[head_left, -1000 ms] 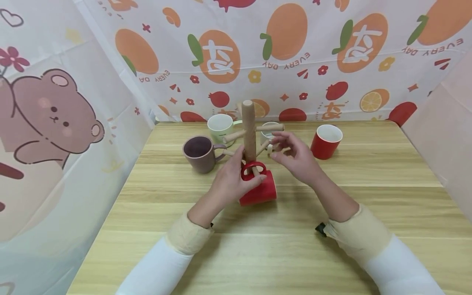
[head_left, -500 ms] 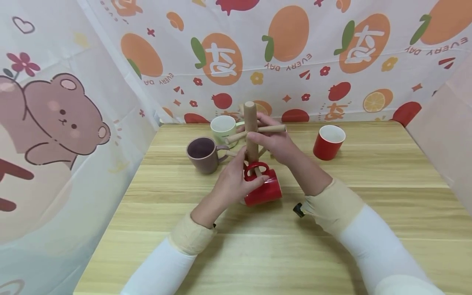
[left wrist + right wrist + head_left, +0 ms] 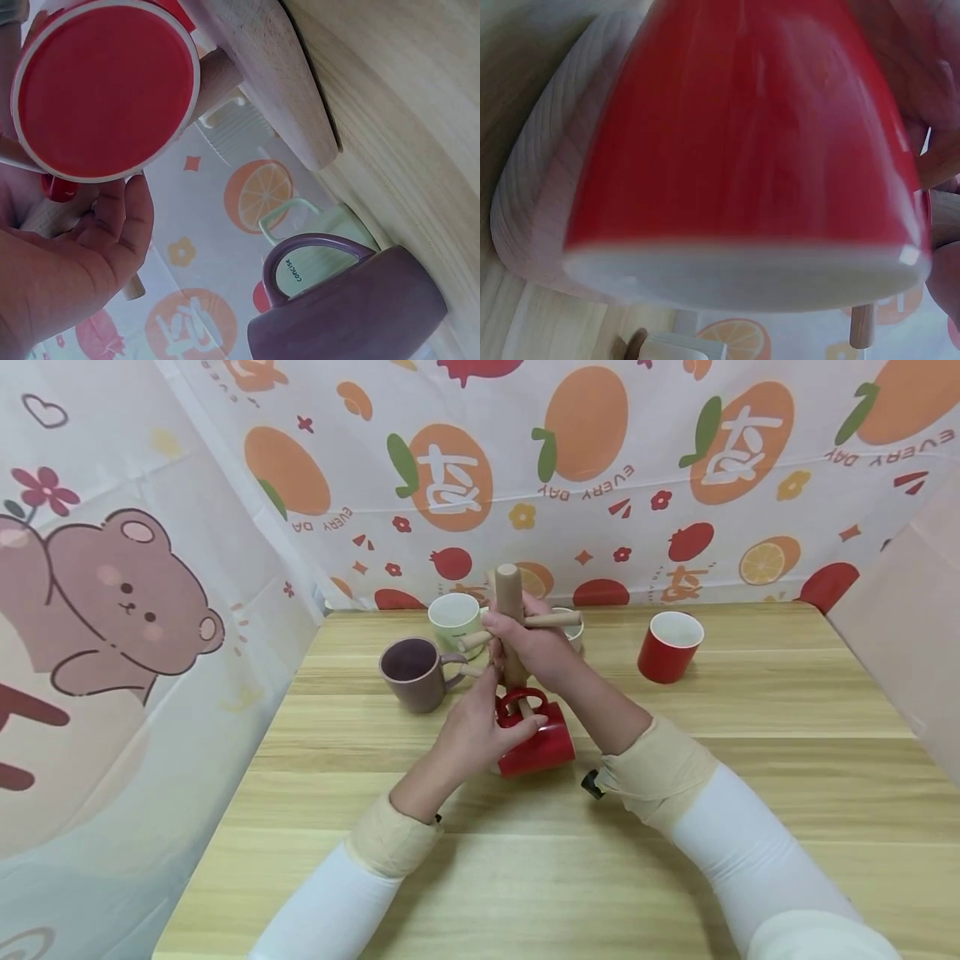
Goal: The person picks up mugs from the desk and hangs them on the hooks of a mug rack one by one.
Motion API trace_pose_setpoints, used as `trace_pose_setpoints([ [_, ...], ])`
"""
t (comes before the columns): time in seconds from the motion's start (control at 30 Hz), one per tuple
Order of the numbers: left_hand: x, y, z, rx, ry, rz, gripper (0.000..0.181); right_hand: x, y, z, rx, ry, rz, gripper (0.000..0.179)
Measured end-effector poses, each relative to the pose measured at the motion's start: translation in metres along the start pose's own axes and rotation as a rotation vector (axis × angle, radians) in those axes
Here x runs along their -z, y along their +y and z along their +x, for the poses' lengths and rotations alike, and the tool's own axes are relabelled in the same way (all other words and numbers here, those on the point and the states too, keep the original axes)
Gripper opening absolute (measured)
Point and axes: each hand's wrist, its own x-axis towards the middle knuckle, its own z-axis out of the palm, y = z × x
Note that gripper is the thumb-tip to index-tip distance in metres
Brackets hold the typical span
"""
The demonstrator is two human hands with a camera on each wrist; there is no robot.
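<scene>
A red mug (image 3: 536,743) lies sideways at the front of a wooden mug tree (image 3: 509,593), its handle looped over a low peg. My left hand (image 3: 468,727) holds the mug by the handle, the thumb over the peg end. In the left wrist view the mug's round red base (image 3: 105,90) faces the camera, beside the curled fingers (image 3: 135,217). My right hand (image 3: 543,647) grips the tree's post below the top, its thumb across the front. The right wrist view is mostly filled by the mug's side (image 3: 750,135), with its white rim below.
A purple mug (image 3: 416,681) and a pale green mug (image 3: 453,618) stand left of the tree. Behind my right hand is a white mug (image 3: 573,625). Another red mug (image 3: 666,656) stands at the right. A printed curtain (image 3: 585,543) hangs along the table's back edge.
My right hand has moved left from beside the tree and now grips its post. The red mug has turned slightly, while my left hand stays at its handle.
</scene>
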Motion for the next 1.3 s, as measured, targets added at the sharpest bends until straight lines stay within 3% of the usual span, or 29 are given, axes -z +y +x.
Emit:
trace_pose_setpoints([
  [0.2, -0.001, -0.001, 0.001, -0.012, -0.015, 0.009, 0.088, 0.0, -0.001, -0.003, 0.013, 0.021, -0.018, 0.013],
  [0.53, 0.002, -0.002, 0.004, -0.012, -0.097, 0.01, 0.088, 0.001, 0.0, -0.007, 0.042, 0.048, -0.044, 0.016],
  [0.73, 0.006, -0.002, 0.006, -0.035, -0.147, -0.006, 0.086, 0.002, -0.001, -0.013, 0.048, 0.116, -0.079, 0.014],
  [1.03, 0.01, -0.005, 0.009, -0.099, -0.193, -0.081, 0.076, 0.004, -0.004, -0.019, 0.144, 0.136, -0.096, 0.023],
  [1.17, 0.013, -0.006, 0.009, -0.127, -0.191, -0.128, 0.077, 0.003, -0.013, -0.023, 0.119, 0.164, -0.143, 0.022],
  [1.3, 0.017, -0.006, 0.008, -0.174, -0.172, -0.159, 0.073, 0.0, -0.029, -0.03, 0.109, 0.193, -0.211, 0.033],
])
